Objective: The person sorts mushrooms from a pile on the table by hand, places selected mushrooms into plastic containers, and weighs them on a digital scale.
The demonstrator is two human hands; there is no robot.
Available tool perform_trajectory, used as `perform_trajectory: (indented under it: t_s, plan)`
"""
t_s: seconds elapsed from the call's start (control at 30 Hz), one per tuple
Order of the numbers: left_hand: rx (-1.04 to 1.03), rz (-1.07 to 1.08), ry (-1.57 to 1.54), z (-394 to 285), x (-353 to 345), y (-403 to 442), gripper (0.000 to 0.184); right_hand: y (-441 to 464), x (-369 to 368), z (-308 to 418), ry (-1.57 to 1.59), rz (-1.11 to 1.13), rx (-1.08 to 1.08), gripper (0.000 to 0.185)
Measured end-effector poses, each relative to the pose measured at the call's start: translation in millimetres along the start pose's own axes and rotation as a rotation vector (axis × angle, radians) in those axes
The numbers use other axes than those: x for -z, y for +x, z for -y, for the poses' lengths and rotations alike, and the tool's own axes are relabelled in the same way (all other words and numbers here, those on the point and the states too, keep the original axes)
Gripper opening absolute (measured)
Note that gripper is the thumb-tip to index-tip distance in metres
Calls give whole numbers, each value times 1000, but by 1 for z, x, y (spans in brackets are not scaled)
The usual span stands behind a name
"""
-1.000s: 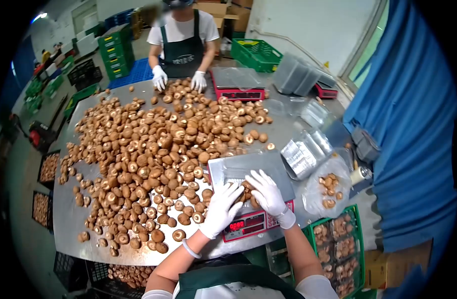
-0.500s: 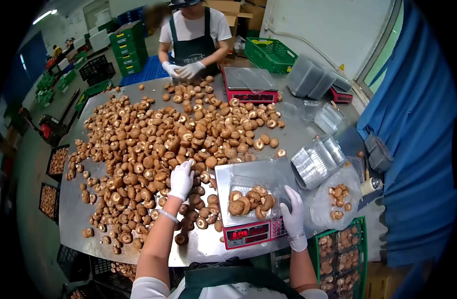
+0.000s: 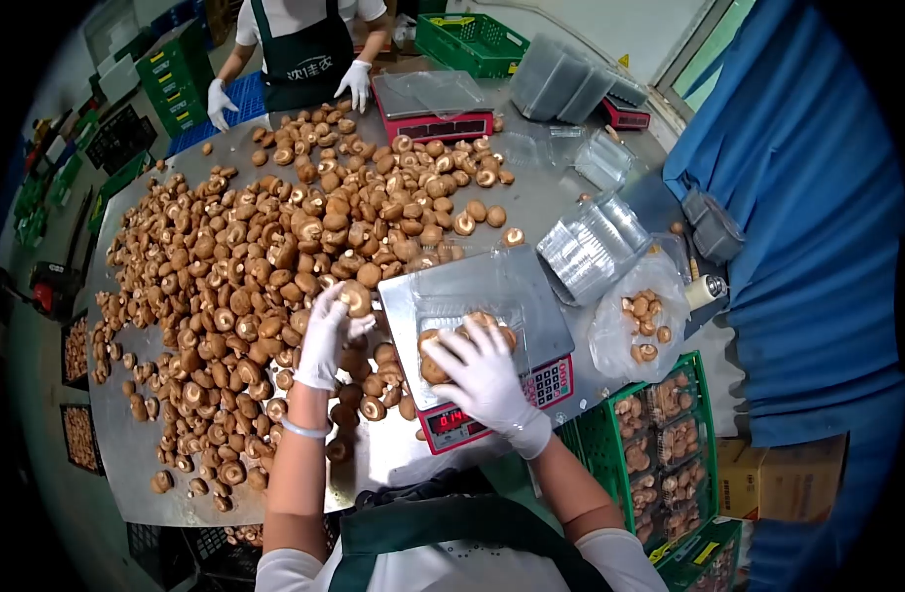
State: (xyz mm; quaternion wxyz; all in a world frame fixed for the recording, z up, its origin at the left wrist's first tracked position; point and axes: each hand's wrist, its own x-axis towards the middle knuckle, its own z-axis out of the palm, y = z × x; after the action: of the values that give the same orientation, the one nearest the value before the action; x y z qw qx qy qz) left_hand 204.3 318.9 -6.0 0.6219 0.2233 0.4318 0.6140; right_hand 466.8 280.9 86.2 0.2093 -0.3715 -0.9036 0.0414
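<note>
White-gloved, the left hand (image 3: 321, 345) pinches a round brown mushroom (image 3: 355, 296) just left of a red digital scale with a silver metal plate (image 3: 559, 326); which way its stem points I cannot tell. The right hand (image 3: 490, 383), fingers spread toward the far left, covers brown mushrooms (image 3: 434, 369) in a clear plastic hinged box (image 3: 467, 281) on that scale. Opened, the box's long axis runs roughly near to far, lid farthest.

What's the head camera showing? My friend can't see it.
A white-gloved left hand holds a mushroom by a big pile; the right hand is over mushrooms in a clear tray on a scale. Another person stands across the table.
</note>
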Motion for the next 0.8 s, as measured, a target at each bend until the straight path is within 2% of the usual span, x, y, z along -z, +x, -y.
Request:
perform_trajectory:
  t_s: [0.07, 0.13, 0.23, 0.27, 0.33, 0.5, 0.53, 0.6, 0.67, 0.7, 0.77, 0.8]
  plan:
    - [46, 113, -188, -3, -6, -15, 47, -1, -23, -5, 7, 86, 59, 45]
    - [74, 146, -286, 2, -3, -25, 49, -3, -11, -3, 134, -11, 11, 41]
    - [66, 172, -272, -8, -18, -42, 50, -16, 3, -13, 138, -162, -15, 47]
    - [47, 203, -239, -12, -24, -47, 50, -23, 0, -23, 63, -110, -6, 50]
    - [-15, 193, -196, -13, -37, -55, 52, -35, -12, -36, 142, -63, -82, 51]
    - [-160, 192, -107, -4, -66, -62, 51, -41, -6, -26, 173, -169, -139, 57]
    - [-235, 148, 58, 0, -71, -60, 46, -42, -4, -25, 184, -196, -159, 59]
    - [-608, 212, 779, 9, -80, -60, 43, -46, -2, -27, 190, -236, -205, 60]
    - [-736, 421, 1337, 23, -82, -60, 44, -51, 2, -32, 198, -305, -324, 55]
    - [-726, 391, 1320, 20, -87, -67, 44, -53, 5, -35, 198, -333, -366, 47]
    - [-715, 301, 1234, 10, -90, -73, 44, -55, 11, -48, 207, -375, -406, 44]
    - [-723, 224, 1182, 2, -89, -78, 38, -58, 13, -52, 223, -408, -455, 40]
